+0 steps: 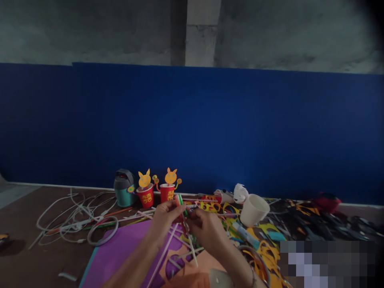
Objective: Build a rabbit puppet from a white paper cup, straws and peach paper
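Pinching striped piece [179,199], left hand [164,216], right hand [208,227] curled, hold unclear, 2 red cups [146,197], scraps [265,256] nearby

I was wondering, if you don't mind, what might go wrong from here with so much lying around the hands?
The striped piece, pinched by the left hand, might slip and get lost among the scraps. The nearer red cup stands just beyond that hand, so a forward nudge could topple it. The right hand could brush the white cup if it swings outward.
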`<act>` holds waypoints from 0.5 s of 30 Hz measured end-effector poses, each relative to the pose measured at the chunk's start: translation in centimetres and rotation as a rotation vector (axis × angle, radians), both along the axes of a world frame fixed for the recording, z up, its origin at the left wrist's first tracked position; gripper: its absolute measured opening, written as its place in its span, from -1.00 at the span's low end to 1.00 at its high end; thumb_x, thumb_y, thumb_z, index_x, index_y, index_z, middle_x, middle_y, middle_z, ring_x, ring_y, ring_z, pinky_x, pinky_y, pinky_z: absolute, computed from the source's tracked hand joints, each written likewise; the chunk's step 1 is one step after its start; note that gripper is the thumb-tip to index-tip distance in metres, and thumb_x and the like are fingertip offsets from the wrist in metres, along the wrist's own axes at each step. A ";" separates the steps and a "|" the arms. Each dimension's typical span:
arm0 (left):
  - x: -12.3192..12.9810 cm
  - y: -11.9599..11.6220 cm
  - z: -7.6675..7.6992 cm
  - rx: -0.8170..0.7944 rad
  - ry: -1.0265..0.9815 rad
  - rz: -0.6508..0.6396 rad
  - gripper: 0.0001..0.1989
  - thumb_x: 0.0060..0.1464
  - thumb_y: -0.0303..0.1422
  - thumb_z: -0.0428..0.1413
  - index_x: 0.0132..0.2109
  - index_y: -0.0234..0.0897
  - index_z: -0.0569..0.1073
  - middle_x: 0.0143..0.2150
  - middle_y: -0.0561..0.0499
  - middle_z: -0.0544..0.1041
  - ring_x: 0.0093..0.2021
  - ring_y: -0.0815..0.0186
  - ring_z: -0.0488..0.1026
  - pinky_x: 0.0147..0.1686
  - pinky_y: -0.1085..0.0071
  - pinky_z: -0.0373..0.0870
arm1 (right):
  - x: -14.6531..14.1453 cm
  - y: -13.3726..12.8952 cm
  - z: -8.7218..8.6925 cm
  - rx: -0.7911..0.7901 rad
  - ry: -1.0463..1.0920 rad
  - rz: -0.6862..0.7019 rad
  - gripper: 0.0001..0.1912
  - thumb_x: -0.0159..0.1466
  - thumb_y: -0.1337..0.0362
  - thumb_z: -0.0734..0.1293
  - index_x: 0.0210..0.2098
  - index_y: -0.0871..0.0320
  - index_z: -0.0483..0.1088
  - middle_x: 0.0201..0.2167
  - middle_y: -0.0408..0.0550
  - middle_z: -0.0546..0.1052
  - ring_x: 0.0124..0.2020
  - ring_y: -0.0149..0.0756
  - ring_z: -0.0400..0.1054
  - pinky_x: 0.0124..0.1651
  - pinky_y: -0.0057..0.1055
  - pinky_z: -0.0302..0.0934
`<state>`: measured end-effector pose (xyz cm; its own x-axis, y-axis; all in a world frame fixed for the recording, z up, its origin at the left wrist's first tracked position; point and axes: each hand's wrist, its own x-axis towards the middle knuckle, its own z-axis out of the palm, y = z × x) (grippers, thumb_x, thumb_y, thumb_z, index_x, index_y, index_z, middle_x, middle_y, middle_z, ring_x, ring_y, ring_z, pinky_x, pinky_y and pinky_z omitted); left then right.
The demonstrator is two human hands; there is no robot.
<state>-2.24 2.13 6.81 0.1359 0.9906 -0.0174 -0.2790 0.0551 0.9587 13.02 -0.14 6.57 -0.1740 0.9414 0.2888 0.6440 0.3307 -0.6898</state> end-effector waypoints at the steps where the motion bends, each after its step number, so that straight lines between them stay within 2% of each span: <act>1: 0.0 0.0 0.0 -0.016 -0.007 -0.010 -0.75 -0.14 -0.24 0.30 -0.35 -0.34 0.55 -0.44 0.01 0.59 -0.45 0.32 0.50 -0.34 0.43 0.45 | 0.1 -0.1 0.2 0.008 -0.020 0.000 -0.86 0.17 0.23 0.30 -0.43 0.15 0.44 -0.58 -0.14 0.51 -0.56 -0.38 0.32 -0.49 -0.52 -0.02; 5: 0.1 -0.1 0.4 -0.046 -0.032 0.018 -0.71 -0.18 -0.22 0.32 -0.38 -0.36 0.54 -0.46 -0.03 0.59 -0.48 0.33 0.50 -0.39 0.45 0.45 | 0.3 -0.2 0.5 0.002 -0.025 0.035 -0.83 0.16 0.25 0.31 -0.51 0.18 0.45 -0.62 -0.18 0.44 -0.57 -0.44 0.24 -0.51 -0.53 -0.06; 8: -0.1 -0.2 0.9 -0.046 -0.035 0.039 -0.69 -0.18 -0.20 0.32 -0.36 -0.36 0.53 -0.46 -0.04 0.59 -0.47 0.32 0.50 -0.38 0.44 0.45 | 0.6 0.1 0.5 -0.121 0.013 0.124 -0.67 0.18 0.18 0.30 -0.63 0.23 0.41 -0.71 -0.20 0.34 -0.62 -0.48 0.15 -0.56 -0.53 -0.11; 9: -0.2 -0.2 1.1 -0.046 -0.028 0.031 -0.69 -0.18 -0.19 0.32 -0.35 -0.35 0.53 -0.46 -0.03 0.59 -0.47 0.32 0.50 -0.39 0.44 0.44 | 0.7 0.2 0.6 -0.149 0.059 0.144 -0.66 0.19 0.14 0.30 -0.61 0.24 0.42 -0.70 -0.20 0.35 -0.61 -0.47 0.16 -0.56 -0.54 -0.09; 11: -0.3 -0.3 1.3 -0.056 0.003 -0.013 -0.70 -0.19 -0.20 0.33 -0.37 -0.35 0.53 -0.47 -0.02 0.58 -0.50 0.34 0.48 -0.43 0.47 0.41 | 0.8 0.4 1.0 -0.157 0.221 0.173 -0.68 0.21 0.10 0.30 -0.43 0.24 0.49 -0.57 -0.14 0.47 -0.53 -0.42 0.27 -0.50 -0.54 0.06; 13: -0.3 -0.4 1.3 -0.080 0.049 -0.082 -0.69 -0.24 -0.22 0.35 -0.39 -0.37 0.54 -0.52 -0.01 0.56 -0.53 0.37 0.45 -0.49 0.51 0.35 | 0.8 0.3 1.6 -0.135 0.408 0.218 -0.66 0.22 0.08 0.29 -0.21 0.22 0.49 -0.37 -0.07 0.54 -0.37 -0.33 0.37 -0.33 -0.50 0.20; 15: -0.1 -0.6 1.1 -0.086 0.091 -0.179 -0.67 -0.28 -0.23 0.37 -0.38 -0.39 0.56 -0.55 -0.01 0.55 -0.54 0.35 0.45 -0.49 0.49 0.32 | 0.5 0.2 2.0 -0.138 0.533 0.276 -0.64 0.22 0.06 0.30 -0.14 0.18 0.49 -0.27 -0.03 0.55 -0.24 -0.26 0.39 -0.20 -0.44 0.24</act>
